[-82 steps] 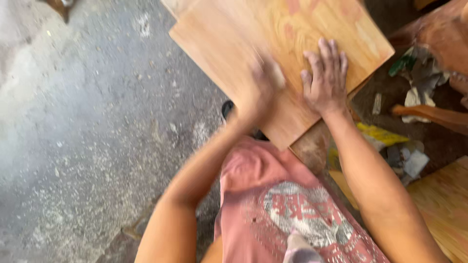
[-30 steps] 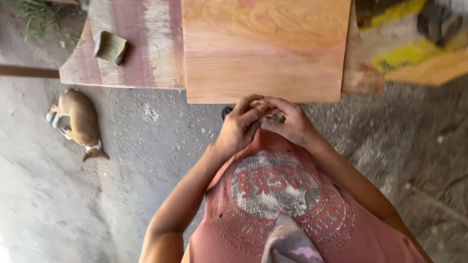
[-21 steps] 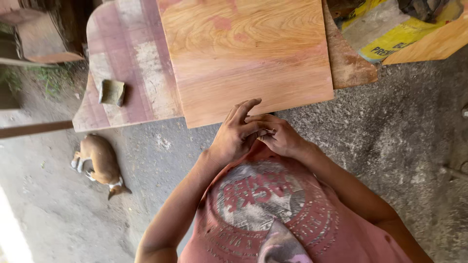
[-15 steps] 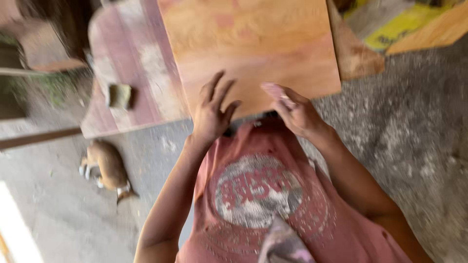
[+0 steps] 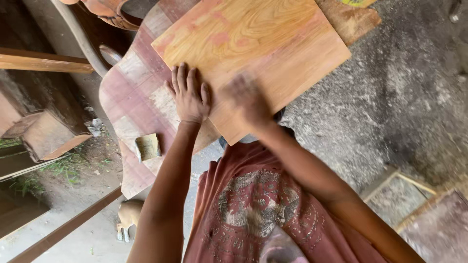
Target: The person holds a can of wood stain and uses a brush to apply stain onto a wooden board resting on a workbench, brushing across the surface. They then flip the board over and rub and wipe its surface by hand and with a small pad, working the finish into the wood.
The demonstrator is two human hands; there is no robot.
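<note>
Square wooden board (image 5: 253, 58), pale with pink patches, lies flat on a larger reddish worn panel (image 5: 129, 100) over a dusty concrete floor (image 5: 390, 107). Left hand (image 5: 189, 95) presses flat near the board's left edge, fingers spread and extended, gripping nothing. Right hand (image 5: 246, 100) rests on the board near its close corner, motion-blurred; cannot tell finger state or whether it holds anything. A small sanding pad (image 5: 147, 146) sits on the panel, apart from both hands. Judgement: rubbing goes best with the left palm bracing firmly, strokes following the grain, even pressure.
</note>
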